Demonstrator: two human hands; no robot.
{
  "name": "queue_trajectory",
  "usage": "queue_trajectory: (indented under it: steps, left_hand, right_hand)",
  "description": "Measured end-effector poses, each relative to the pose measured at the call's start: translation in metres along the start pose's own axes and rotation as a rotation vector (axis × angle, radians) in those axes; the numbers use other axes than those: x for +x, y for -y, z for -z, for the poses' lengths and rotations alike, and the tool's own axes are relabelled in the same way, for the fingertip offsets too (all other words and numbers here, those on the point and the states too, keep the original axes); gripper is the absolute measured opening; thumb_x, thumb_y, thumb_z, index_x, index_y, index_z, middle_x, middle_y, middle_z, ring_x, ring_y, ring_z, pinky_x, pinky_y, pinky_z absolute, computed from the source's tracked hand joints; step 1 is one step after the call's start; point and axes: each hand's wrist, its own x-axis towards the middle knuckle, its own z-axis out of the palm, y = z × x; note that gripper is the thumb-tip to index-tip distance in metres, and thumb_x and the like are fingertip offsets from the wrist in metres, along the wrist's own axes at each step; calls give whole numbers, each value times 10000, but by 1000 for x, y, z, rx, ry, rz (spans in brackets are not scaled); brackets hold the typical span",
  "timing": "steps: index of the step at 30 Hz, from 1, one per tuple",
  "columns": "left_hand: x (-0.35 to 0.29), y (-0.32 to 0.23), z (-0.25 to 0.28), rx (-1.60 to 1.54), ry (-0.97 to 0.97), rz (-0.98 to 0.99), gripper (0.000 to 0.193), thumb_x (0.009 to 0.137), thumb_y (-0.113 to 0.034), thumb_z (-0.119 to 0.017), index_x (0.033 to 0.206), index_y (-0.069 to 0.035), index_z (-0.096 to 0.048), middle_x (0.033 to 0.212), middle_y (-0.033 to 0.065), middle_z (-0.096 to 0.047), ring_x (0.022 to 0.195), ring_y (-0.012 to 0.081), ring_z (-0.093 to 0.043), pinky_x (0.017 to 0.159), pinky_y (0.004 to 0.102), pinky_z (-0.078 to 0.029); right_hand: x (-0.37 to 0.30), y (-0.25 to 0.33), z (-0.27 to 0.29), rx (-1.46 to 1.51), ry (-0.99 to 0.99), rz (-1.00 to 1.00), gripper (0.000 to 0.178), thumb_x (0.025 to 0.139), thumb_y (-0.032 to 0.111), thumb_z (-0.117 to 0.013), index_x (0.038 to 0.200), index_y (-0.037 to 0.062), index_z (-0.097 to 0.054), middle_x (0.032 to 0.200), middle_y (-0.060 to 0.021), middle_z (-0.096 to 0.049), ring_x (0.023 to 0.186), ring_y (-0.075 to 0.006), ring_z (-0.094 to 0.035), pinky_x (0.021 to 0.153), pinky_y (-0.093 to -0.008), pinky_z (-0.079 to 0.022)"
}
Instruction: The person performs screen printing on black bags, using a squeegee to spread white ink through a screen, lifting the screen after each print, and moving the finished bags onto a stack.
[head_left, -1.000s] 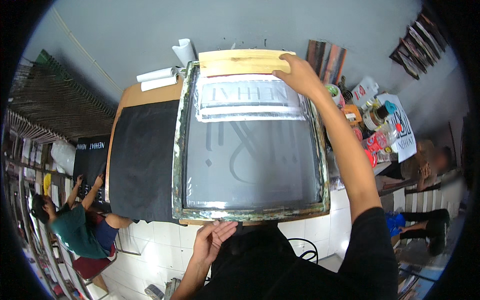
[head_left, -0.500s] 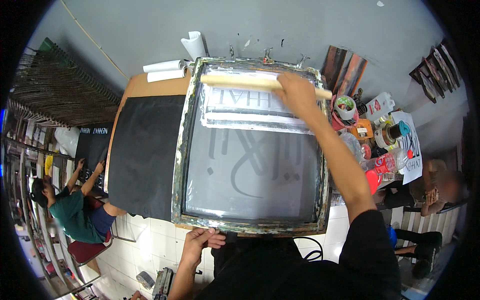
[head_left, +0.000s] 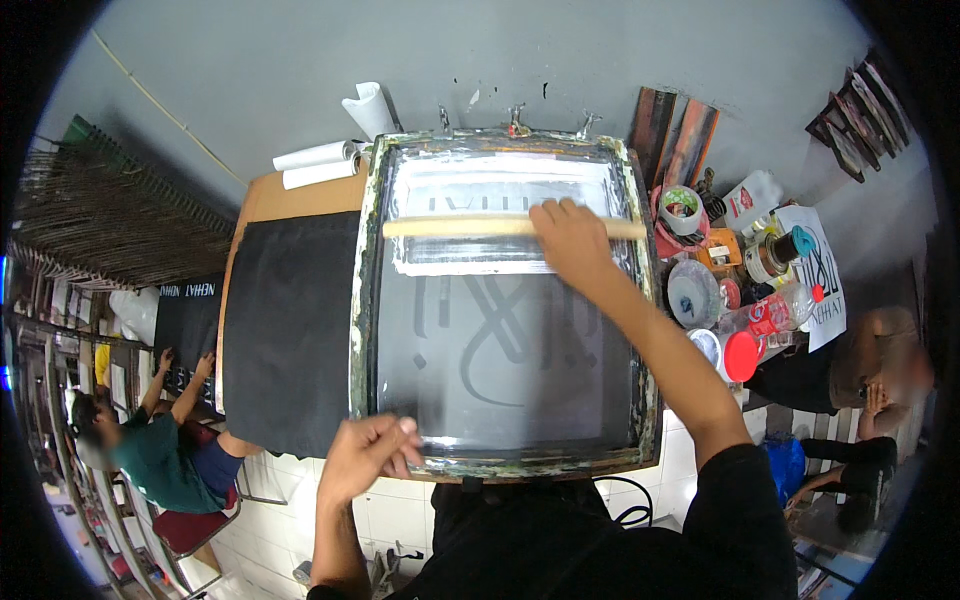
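Note:
A screen-printing frame (head_left: 650, 400) with a paint-crusted border lies before me, its mesh (head_left: 540, 370) showing dark script shapes. My right hand (head_left: 575, 240) is closed over a squeegee (head_left: 460, 227), whose pale wooden bar spans the mesh in its upper half. White ink (head_left: 470, 267) is spread in a band around and below the bar, partly over faint lettering. My left hand (head_left: 372, 455) is over the frame's front left corner, fingers loosely curled and slightly blurred, with nothing visible in them. Whether it touches the frame I cannot tell.
Black cloth (head_left: 290, 330) lies on a board left of the frame. Paper rolls (head_left: 320, 162) rest behind it. At right stand tubs, a bottle (head_left: 775, 312) and a jug (head_left: 752, 200). A person in green (head_left: 165, 455) sits at left; another person (head_left: 870, 360) is at right.
My right hand has pulled the squeegee toward me down the mesh, and white ink now covers more of the lettering. My left hand has let go of the frame's front edge and risen leftward.

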Motion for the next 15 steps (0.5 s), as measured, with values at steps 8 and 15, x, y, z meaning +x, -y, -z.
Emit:
queue_trajectory:
  steps: [8,15]
  left_hand:
    - [136,-120,39,414,-373,-787,272,953,-224,-704,1048,31,-709,977,144,-743,934,228,-701,837,368,-530]
    - [292,-184,75,890,-482,-1040,400,848,-200,-762,1195,-12,-694,1142,218,-719,1098,386,-670,962,448,-507]
  right_hand:
    - [89,-64,14,100,191,-215,351,816,297,-794,1042,65,-656,998,-150,-726,994,-364,-685,822,-491,-529]
    - [105,-82,1,58,261,-359,505,753,509,-816,1027,93,-732,924,-171,-739,929,-381,-706,802,-484,-545]
